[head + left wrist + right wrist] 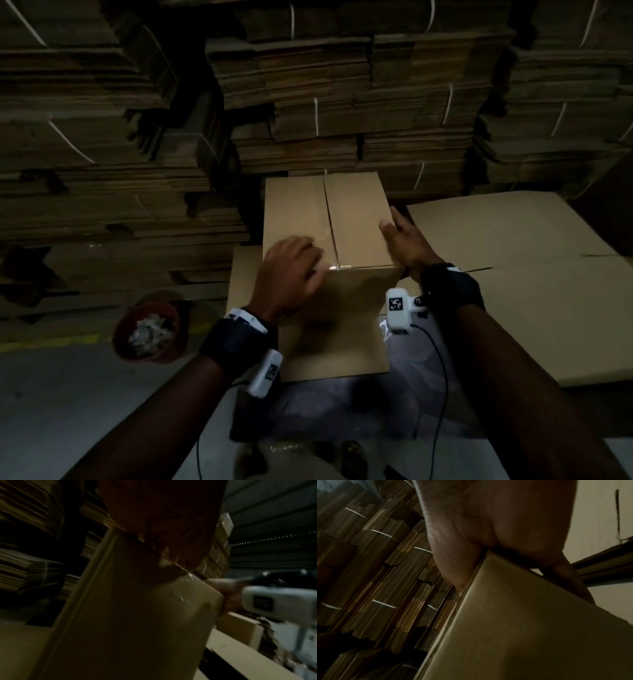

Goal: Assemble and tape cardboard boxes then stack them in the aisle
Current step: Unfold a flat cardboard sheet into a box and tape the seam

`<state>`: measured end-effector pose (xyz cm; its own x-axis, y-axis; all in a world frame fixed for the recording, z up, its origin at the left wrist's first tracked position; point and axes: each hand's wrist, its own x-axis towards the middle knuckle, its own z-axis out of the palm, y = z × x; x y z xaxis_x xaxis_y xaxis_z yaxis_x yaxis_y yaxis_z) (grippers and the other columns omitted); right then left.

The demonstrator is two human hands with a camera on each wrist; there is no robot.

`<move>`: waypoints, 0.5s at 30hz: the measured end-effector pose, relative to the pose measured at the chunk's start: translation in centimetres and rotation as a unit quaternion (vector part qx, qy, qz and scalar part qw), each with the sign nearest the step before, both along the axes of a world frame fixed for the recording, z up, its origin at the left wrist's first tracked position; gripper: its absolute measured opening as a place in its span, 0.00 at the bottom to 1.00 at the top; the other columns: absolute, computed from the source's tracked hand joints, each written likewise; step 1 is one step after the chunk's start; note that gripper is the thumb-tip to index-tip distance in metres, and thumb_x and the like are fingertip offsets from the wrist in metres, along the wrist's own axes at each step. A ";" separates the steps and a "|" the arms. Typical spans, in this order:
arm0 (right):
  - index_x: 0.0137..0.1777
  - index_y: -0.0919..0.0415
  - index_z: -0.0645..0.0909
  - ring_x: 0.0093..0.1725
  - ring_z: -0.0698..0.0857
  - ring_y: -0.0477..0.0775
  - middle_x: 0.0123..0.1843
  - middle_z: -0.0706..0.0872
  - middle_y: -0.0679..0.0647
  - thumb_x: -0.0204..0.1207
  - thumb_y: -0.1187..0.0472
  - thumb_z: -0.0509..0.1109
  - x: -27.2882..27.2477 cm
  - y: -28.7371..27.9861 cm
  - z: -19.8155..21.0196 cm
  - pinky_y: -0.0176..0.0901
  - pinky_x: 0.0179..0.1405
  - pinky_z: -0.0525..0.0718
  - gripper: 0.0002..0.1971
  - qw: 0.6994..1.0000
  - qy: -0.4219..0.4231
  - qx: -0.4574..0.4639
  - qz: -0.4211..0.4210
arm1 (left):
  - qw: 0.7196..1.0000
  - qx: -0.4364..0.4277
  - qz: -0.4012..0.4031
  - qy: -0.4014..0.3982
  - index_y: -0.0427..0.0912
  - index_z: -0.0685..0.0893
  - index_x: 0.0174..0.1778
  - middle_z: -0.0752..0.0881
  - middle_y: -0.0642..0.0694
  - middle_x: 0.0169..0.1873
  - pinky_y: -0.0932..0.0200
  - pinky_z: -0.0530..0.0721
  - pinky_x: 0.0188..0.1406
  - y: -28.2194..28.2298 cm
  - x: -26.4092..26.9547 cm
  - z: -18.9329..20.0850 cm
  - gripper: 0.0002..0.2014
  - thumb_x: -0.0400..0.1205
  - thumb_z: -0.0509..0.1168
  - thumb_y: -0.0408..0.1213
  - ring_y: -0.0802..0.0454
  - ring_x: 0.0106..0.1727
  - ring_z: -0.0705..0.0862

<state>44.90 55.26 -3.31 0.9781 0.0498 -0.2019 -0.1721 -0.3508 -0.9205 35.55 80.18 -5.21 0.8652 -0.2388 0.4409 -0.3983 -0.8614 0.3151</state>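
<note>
Head view, both hands (pixel 291 270) on box (pixel 356 219), bucket (pixel 149 330) only here

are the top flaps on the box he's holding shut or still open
Shut. The cardboard box has both top flaps folded flat and meeting at a centre seam, with clear tape glinting over its near end. How far the tape runs is unclear.

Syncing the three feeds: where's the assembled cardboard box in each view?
Head: the cardboard box sits at centre, left hand on its near top edge, right hand on its right edge.
Left wrist: box fills the centre and bottom, under the left hand.
Right wrist: box fills the lower right, below the right hand.
Shared landmark: strapped flat cardboard bundles behind.
</note>
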 end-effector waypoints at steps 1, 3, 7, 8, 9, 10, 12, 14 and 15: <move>0.88 0.45 0.61 0.76 0.78 0.51 0.81 0.76 0.48 0.88 0.45 0.62 0.0 0.2 0.0 0.58 0.81 0.74 0.30 1.000 0.002 0.009 -0.002 | 1.000 0.023 -0.003 0.003 0.46 0.84 0.64 0.83 0.42 0.68 0.35 0.76 0.72 -0.9 -0.4 -0.5 0.25 0.83 0.60 0.62 0.41 0.70 0.79; 0.88 0.47 0.63 0.76 0.78 0.51 0.81 0.77 0.49 0.89 0.47 0.62 -0.2 0.5 0.0 0.58 0.81 0.74 0.29 1.000 -0.001 0.021 -0.015 | 0.996 0.083 0.026 0.015 0.48 0.80 0.69 0.79 0.42 0.71 0.34 0.72 0.74 -2.1 -0.6 -1.5 0.37 0.75 0.63 0.74 0.40 0.72 0.75; 0.84 0.51 0.70 0.68 0.83 0.51 0.67 0.84 0.45 0.91 0.52 0.60 -0.7 0.8 0.3 0.54 0.75 0.79 0.22 0.999 -0.021 0.026 -0.023 | 0.985 0.145 0.090 0.007 0.50 0.75 0.71 0.77 0.43 0.71 0.35 0.71 0.70 -3.0 -0.3 -2.2 0.47 0.64 0.70 0.78 0.40 0.71 0.75; 0.81 0.49 0.72 0.64 0.84 0.49 0.61 0.84 0.41 0.91 0.54 0.59 -0.8 0.9 0.4 0.53 0.72 0.81 0.19 0.999 -0.024 0.031 -0.022 | 0.984 0.146 0.106 0.003 0.51 0.75 0.72 0.77 0.44 0.71 0.35 0.70 0.70 -3.2 -0.2 -2.3 0.47 0.63 0.70 0.78 0.41 0.71 0.75; 0.77 0.46 0.74 0.60 0.85 0.46 0.57 0.84 0.38 0.92 0.54 0.59 -0.8 0.9 0.5 0.52 0.71 0.82 0.16 0.999 -0.027 0.034 -0.024 | 0.982 0.146 0.120 0.001 0.51 0.75 0.72 0.77 0.44 0.71 0.35 0.70 0.70 -3.3 -0.1 -2.4 0.48 0.63 0.69 0.79 0.41 0.70 0.75; 0.72 0.42 0.74 0.58 0.85 0.44 0.56 0.84 0.37 0.92 0.55 0.59 -0.8 0.9 0.4 0.53 0.70 0.83 0.13 0.999 -0.028 0.037 -0.025 | 0.981 0.144 0.132 -0.001 0.51 0.75 0.73 0.77 0.45 0.70 0.35 0.70 0.69 -3.5 -0.1 -2.5 0.47 0.64 0.69 0.79 0.42 0.70 0.76; 0.68 0.38 0.75 0.60 0.87 0.48 0.57 0.86 0.39 0.91 0.53 0.60 -0.8 0.9 0.2 0.56 0.69 0.85 0.11 0.998 -0.026 0.043 -0.030 | 0.978 0.141 0.155 -0.008 0.52 0.76 0.72 0.78 0.46 0.69 0.35 0.70 0.69 -3.9 -0.1 -2.5 0.45 0.65 0.67 0.79 0.42 0.69 0.77; 0.70 0.38 0.76 0.61 0.87 0.52 0.59 0.87 0.43 0.91 0.52 0.60 -0.8 0.9 0.0 0.59 0.68 0.85 0.12 0.998 -0.023 0.044 -0.028 | 0.976 0.136 0.168 -0.022 0.52 0.78 0.71 0.79 0.47 0.69 0.35 0.70 0.69 -4.1 -0.1 -2.7 0.42 0.68 0.65 0.78 0.43 0.69 0.77; 0.72 0.39 0.76 0.62 0.87 0.53 0.60 0.86 0.44 0.91 0.51 0.60 -0.8 0.9 0.1 0.59 0.68 0.86 0.13 0.998 -0.021 0.044 -0.027 | 0.977 0.132 0.165 -0.035 0.52 0.79 0.71 0.80 0.46 0.69 0.35 0.70 0.69 -4.0 -0.1 -2.9 0.41 0.70 0.65 0.77 0.43 0.69 0.78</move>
